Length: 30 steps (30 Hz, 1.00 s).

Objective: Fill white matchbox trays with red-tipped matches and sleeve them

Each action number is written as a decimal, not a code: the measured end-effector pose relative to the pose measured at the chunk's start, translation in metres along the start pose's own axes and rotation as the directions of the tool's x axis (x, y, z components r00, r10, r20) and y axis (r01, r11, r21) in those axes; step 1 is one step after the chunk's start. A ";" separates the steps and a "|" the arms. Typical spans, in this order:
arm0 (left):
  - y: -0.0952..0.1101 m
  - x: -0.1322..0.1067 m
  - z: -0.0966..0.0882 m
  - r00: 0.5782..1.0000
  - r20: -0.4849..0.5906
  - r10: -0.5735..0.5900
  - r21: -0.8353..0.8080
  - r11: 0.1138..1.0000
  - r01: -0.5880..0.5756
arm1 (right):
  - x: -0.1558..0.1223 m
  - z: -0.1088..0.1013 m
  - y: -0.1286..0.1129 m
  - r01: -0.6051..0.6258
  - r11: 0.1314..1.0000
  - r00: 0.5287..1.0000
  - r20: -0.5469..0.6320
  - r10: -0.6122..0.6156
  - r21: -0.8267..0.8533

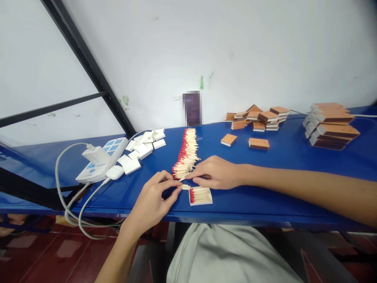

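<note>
A long pile of red-headed matches (188,149) runs from the wall side of the blue table towards me. My left hand (157,196) pinches a few matches (185,187) by their head end, just in front of the pile. Across from it, my right hand (220,173) reaches in from the right. Its index finger touches the near end of the pile, and its thumb is held apart below; nothing shows between them. Close under both hands lies a white matchbox tray (200,195), holding a layer of matches with their red heads to the left.
White box trays (143,147) lie heaped at left, beside a power strip (103,159) with a plugged-in charger and cables. Orange matchbox sleeves (259,118) are scattered at back right, with a stack of matchboxes (330,127) further right. A blurred dark rectangle (192,109) stands against the wall.
</note>
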<state>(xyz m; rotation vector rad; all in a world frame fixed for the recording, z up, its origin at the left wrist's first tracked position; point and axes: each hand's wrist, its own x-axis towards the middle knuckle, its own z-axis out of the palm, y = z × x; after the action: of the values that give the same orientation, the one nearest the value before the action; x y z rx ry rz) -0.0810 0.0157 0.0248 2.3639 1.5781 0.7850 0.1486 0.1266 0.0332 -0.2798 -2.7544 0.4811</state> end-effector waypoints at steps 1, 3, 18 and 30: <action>0.000 0.000 0.000 1.000 0.006 0.008 -0.001 1.000 -0.008 | 0.000 0.000 0.000 -0.005 1.000 1.000 -0.001 0.005 -0.003; 0.001 -0.001 -0.001 1.000 0.015 0.026 -0.002 1.000 -0.025 | 0.000 0.000 0.000 -0.011 1.000 1.000 -0.002 0.011 -0.008; 0.002 -0.006 0.000 0.988 -0.043 0.148 0.065 0.987 -0.145 | 0.000 0.000 0.000 -0.020 1.000 1.000 0.001 0.020 -0.018; 0.002 -0.005 0.002 0.995 -0.092 0.041 0.023 0.999 -0.039 | 0.000 0.000 0.000 -0.006 1.000 1.000 -0.005 0.005 -0.020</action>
<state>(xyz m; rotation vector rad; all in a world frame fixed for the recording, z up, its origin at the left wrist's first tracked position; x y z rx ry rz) -0.0801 0.0104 0.0221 2.4137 1.5858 0.9029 0.1487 0.1269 0.0329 -0.2931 -2.7559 0.4534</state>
